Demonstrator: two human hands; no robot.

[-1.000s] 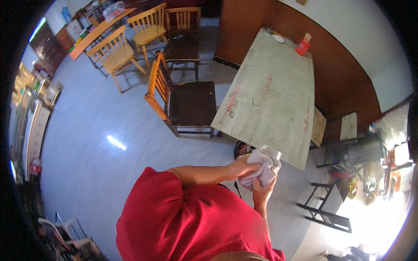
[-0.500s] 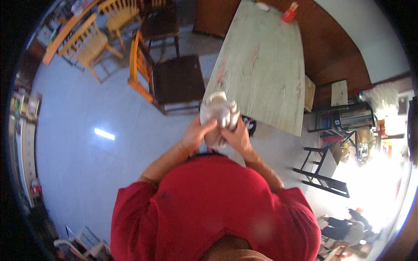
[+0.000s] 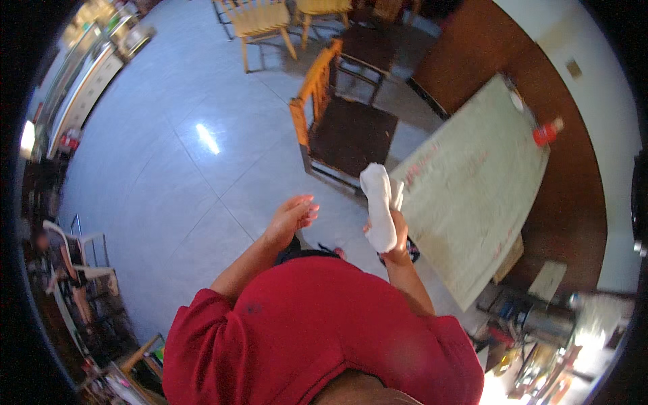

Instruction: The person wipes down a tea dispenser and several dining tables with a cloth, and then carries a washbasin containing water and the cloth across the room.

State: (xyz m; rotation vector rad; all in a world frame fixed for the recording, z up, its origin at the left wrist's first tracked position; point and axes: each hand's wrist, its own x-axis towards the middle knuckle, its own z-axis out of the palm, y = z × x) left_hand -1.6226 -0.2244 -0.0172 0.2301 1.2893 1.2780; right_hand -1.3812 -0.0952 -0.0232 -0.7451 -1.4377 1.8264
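Head view: my right fingers (image 3: 399, 228) are wrapped around a folded white cloth (image 3: 380, 209), my half-open left fingers (image 3: 306, 206) hold nothing at its nine o'clock, and the pale worktop (image 3: 479, 196) lies at three.

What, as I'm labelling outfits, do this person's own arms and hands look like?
Short red sleeves leave both forearms bare. The left hand and right hand wear no gloves, and no watch shows.

No text, label, number or sign is showing legibly. A dark mark (image 3: 253, 309) on the red shirt (image 3: 304, 331) is appearing too small for reading; the red container (image 3: 544, 134) is appearing too blurred.
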